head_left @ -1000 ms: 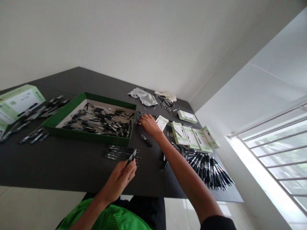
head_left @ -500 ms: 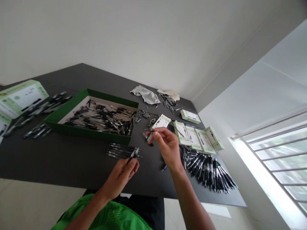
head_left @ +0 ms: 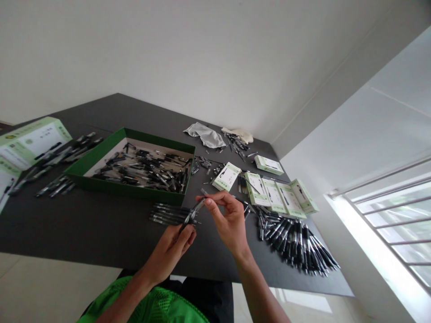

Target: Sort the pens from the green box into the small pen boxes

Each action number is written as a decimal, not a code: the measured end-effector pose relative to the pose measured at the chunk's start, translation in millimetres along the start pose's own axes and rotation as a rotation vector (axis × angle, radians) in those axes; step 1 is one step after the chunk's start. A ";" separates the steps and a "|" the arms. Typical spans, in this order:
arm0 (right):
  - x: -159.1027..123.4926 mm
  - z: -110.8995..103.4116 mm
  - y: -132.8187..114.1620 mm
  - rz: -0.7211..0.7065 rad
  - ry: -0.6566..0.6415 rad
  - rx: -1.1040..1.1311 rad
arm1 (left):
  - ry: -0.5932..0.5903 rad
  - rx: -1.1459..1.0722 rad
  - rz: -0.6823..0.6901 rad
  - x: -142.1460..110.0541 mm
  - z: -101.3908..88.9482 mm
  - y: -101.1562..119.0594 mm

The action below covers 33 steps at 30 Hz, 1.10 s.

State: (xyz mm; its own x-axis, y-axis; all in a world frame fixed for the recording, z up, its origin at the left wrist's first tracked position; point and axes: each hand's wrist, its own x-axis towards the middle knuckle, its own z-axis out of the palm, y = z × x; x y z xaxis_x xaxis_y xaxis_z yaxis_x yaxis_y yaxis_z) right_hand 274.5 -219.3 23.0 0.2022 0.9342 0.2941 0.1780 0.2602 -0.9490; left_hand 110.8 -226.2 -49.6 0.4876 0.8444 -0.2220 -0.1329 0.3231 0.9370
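Observation:
My left hand point(head_left: 173, 249) is closed around the lower part of a black pen point(head_left: 187, 220), held above the front of the dark table point(head_left: 101, 229). My right hand point(head_left: 225, 220) pinches a small pen part point(head_left: 202, 201) and holds it against the pen's upper end. Both hands meet just in front of a short row of finished pens point(head_left: 166, 214) lying on the table.
A green tray point(head_left: 128, 190) full of pen parts sits at left centre. Small white-and-green boxes point(head_left: 274, 195) lie to the right, with a heap of black pens point(head_left: 296, 240) in front. Larger boxes point(head_left: 30, 141) and loose pens lie far left; cloths point(head_left: 205, 133) at the back.
My right hand reached to the table beside the tray, picked up a small part, and drew back to meet the pen in my left hand.

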 end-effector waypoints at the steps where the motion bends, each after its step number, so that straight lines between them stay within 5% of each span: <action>1: 0.3 -0.1 -0.3 -0.005 -0.016 -0.025 | -0.001 -0.005 -0.003 -0.2 0.3 0.7; 9: -2.8 -1.7 2.3 -0.017 -0.171 -0.104 | 0.098 -0.079 -0.039 0.4 4.9 3.7; 17: -7.1 -5.3 6.6 -0.102 -0.138 -0.270 | 0.042 -0.034 -0.036 2.7 4.2 1.2; 24: -12.0 -2.1 13.8 -0.326 -0.082 -0.418 | -0.040 0.030 0.035 4.5 0.5 -8.5; 33: -15.9 -2.4 9.2 -0.353 -0.102 -0.448 | -0.022 0.071 0.035 1.8 -1.8 -14.2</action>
State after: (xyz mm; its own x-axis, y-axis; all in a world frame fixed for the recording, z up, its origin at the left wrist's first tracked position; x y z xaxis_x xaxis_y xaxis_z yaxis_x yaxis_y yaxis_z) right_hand 275.2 -232.4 9.9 -0.0332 0.8342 0.5504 0.6130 0.4520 -0.6480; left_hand 112.0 -228.4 -63.8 0.5025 0.8448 -0.1840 -0.0886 0.2621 0.9610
